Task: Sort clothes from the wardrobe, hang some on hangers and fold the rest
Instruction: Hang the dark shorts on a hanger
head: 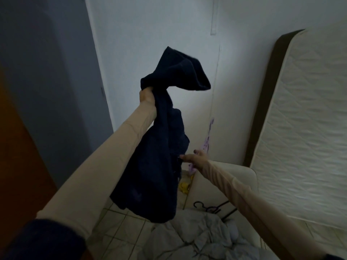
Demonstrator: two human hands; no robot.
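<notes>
The left hand [147, 99] is raised high at the end of an outstretched arm in a beige sleeve, its fingers curled tight round a bunched part of a dark navy garment [159, 147]. Above the grip the cloth sticks up in a crumpled peak; below it the rest hangs down in front of the forearm, its lower hem dangling above the tiled floor [120, 222]. The right hand [195, 158] reaches in lower down, fingers loosely spread and holding nothing, with the fingertips at the garment's right edge (whether they actually touch the cloth is hard to tell in the dim light).

Behind the hands stands a pale wall [159, 25]. A quilted mattress [300, 128] leans upright at the right. A purple hanger [206, 145] shows beside the wall just beyond the right hand, and something small and yellow [184, 186] lies on the floor beneath it. A black hanger [208, 207] rests on a pale cushioned surface under the right arm, next to a heap of light grey clothing [197, 237] at the bottom of the view.
</notes>
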